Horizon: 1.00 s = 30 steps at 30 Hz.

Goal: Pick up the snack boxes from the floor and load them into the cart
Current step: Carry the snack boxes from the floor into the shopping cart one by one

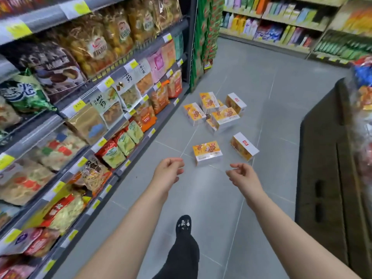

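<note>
Several orange-and-white snack boxes lie on the grey floor ahead. The nearest box [207, 153] lies flat, with a second box [244, 146] to its right. Further back a pile of boxes [215, 110] is heaped together. My left hand [168, 171] and my right hand [242, 174] reach forward above the floor, just short of the nearest box. Both hands hold nothing, fingers loosely curled and apart. No cart is in view.
Shelves of bagged snacks [80, 117] run along the left. A dark display bin [330, 158] stands on the right. More shelving [281, 27] closes the aisle at the back. My leg and black shoe [183, 225] step forward on the floor.
</note>
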{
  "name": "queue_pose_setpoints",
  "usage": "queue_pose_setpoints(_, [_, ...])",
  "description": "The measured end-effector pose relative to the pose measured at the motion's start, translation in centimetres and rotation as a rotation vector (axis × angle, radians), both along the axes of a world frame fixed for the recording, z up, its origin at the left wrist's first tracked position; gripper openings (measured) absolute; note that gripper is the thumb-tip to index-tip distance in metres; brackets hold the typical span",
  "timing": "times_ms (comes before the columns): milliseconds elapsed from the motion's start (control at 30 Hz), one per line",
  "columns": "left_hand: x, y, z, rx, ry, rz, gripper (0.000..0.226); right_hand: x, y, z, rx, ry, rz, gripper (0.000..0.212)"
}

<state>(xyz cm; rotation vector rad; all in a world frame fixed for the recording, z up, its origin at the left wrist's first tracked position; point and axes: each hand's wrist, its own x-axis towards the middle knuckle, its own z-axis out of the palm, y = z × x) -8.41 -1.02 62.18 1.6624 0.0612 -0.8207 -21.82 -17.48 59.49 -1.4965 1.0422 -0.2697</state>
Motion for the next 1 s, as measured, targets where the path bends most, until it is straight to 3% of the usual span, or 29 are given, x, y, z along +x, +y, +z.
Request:
queue_pose_setpoints(433, [13.4,-19.3,-2.7,0.110,0.085,-0.114,0.009,10.9,-17.8,-2.7,0.088,0.110,-0.083,0.024])
queue_pose_setpoints(667, [18.4,-28.5,-7.3,0.159,0.141,0.009,0.012,18.5,-29.0,-7.6,0.086,0.168,0.012,0.022])
queue_pose_setpoints(867, [23.0,-34.7,-16.5,0.215,0.198,0.042,0.006,24.8,-35.6,-16.5,0.085,0.226,0.085,0.031])
queue_pose_setpoints(1000, [25.4,-38.2,-28.4,0.290,0.207,0.065,0.017,27.6,-38.5,-27.7,0.069,0.296,0.088,0.040])
